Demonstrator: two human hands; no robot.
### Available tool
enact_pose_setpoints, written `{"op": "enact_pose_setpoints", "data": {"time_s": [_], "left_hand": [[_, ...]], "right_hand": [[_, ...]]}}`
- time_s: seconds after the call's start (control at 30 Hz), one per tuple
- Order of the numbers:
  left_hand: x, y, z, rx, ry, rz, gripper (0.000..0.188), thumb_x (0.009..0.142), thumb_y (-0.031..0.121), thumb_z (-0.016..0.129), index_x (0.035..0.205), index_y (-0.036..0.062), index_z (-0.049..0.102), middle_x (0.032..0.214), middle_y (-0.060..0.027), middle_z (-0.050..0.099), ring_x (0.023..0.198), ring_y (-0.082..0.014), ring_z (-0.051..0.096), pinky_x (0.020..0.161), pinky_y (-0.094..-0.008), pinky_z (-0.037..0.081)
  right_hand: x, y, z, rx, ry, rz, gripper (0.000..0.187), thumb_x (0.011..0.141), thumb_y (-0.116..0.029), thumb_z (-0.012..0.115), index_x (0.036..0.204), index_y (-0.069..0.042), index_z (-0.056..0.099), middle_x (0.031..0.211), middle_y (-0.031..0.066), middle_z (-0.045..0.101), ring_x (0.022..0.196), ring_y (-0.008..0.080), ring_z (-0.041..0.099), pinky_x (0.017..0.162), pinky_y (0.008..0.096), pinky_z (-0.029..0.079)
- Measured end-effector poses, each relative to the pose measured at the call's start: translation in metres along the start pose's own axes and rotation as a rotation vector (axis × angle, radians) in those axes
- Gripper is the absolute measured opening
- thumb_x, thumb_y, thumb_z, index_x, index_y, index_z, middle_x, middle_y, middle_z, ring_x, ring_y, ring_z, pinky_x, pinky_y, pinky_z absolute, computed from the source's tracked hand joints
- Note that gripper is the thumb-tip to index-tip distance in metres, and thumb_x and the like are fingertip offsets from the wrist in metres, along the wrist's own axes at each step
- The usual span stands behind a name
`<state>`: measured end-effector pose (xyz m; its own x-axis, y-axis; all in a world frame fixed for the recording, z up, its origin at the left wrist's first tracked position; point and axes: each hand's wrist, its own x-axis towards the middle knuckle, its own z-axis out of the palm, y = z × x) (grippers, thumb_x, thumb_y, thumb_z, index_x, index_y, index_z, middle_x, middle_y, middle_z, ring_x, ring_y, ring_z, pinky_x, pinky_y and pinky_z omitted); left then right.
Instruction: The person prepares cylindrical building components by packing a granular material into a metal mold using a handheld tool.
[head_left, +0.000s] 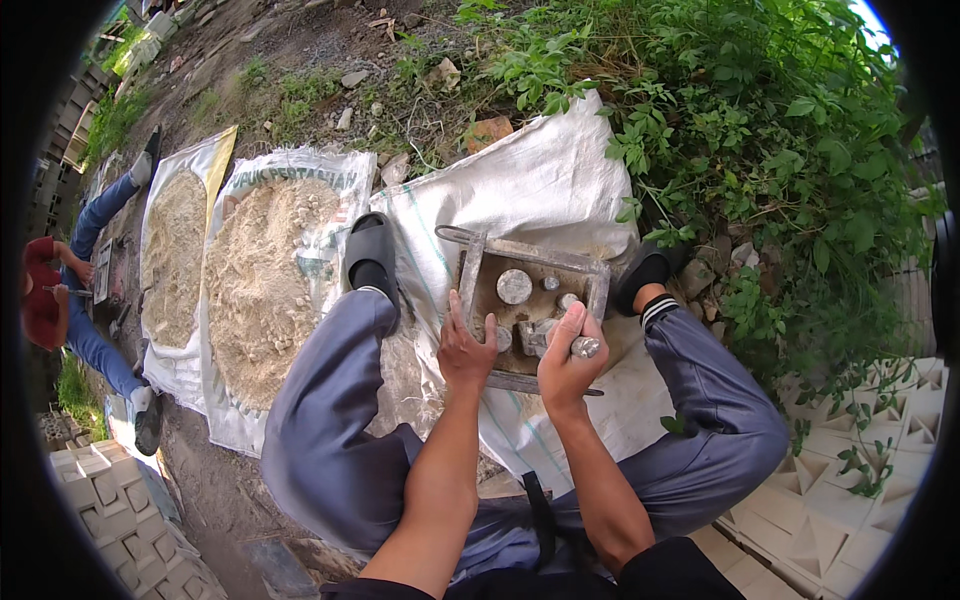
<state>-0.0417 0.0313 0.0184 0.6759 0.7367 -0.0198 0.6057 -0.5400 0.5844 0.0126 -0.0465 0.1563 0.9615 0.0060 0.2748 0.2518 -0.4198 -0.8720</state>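
Note:
Between my feet stands a rectangular grey mould frame (598, 290), holding a large round disc-like piece (514, 287), a small round piece (551, 283) and other metal parts. My left hand (466, 350) rests at the frame's left side, fingers apart and holding nothing. Its thumb lies by another round piece (503, 340), partly hidden. My right hand (568, 365) is closed around a grey metal tool with a rounded handle (586, 347), over the frame's near right part. The tool's lower end is hard to make out among the parts.
A white woven sack (540, 180) lies under the frame. To the left, two more sacks carry heaps of pale powdery sand (270, 270) (174, 250). Another person (45, 290) sits at far left. Pale moulded blocks (850, 480) are stacked at lower right; leafy plants (760, 150) grow at upper right.

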Motion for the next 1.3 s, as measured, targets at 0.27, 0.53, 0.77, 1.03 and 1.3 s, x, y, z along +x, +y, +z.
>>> {"op": "enact_pose_setpoints", "data": {"time_s": [0.27,0.53,0.77,1.03,1.3], "left_hand": [[-0.004,-0.009,0.001,0.025,0.041,0.028,0.074,0.087,0.039,0.061,0.145,0.0053,0.031,0.118,-0.0224,0.058,0.103,-0.0388,0.06,0.087,-0.0454,0.05],[-0.004,-0.005,0.0,0.029,-0.007,0.0,0.074,0.088,0.04,0.059,0.147,0.007,0.028,0.123,-0.0223,0.057,0.107,-0.0394,0.059,0.09,-0.0451,0.049],[-0.003,-0.003,-0.004,0.016,-0.016,0.009,0.074,0.088,0.041,0.058,0.147,0.0067,0.028,0.128,-0.0222,0.054,0.111,-0.0387,0.057,0.092,-0.0447,0.048],[-0.008,-0.004,0.0,-0.012,-0.019,0.007,0.074,0.088,0.038,0.059,0.147,0.0064,0.028,0.126,-0.0241,0.055,0.109,-0.0403,0.057,0.092,-0.0453,0.048],[-0.007,-0.013,0.001,0.025,-0.008,-0.005,0.074,0.088,0.039,0.059,0.147,0.0076,0.028,0.122,-0.0241,0.056,0.108,-0.0401,0.058,0.09,-0.0458,0.049]], "right_hand": [[-0.01,0.01,0.0,0.129,-0.01,0.059,0.041,0.103,-0.024,0.041,0.066,-0.008,0.036,0.055,-0.0038,0.038,0.048,0.0049,0.031,0.043,0.0252,0.021],[-0.004,0.0,-0.013,0.072,-0.008,0.032,0.042,0.103,-0.021,0.041,0.064,-0.004,0.041,0.054,0.0,0.041,0.046,0.0075,0.035,0.043,0.0275,0.026],[-0.01,0.009,0.0,0.171,0.069,0.062,0.042,0.104,-0.024,0.04,0.065,-0.009,0.032,0.052,-0.0032,0.034,0.045,0.0054,0.028,0.043,0.0252,0.02],[-0.005,0.0,-0.001,0.123,0.009,0.061,0.036,0.103,-0.02,0.043,0.069,-0.007,0.043,0.056,-0.0026,0.04,0.047,0.006,0.033,0.043,0.0235,0.025],[-0.002,-0.014,-0.01,0.168,0.115,0.03,0.04,0.103,-0.021,0.042,0.065,-0.006,0.038,0.054,-0.0032,0.038,0.048,0.0058,0.033,0.044,0.0247,0.024]]}}
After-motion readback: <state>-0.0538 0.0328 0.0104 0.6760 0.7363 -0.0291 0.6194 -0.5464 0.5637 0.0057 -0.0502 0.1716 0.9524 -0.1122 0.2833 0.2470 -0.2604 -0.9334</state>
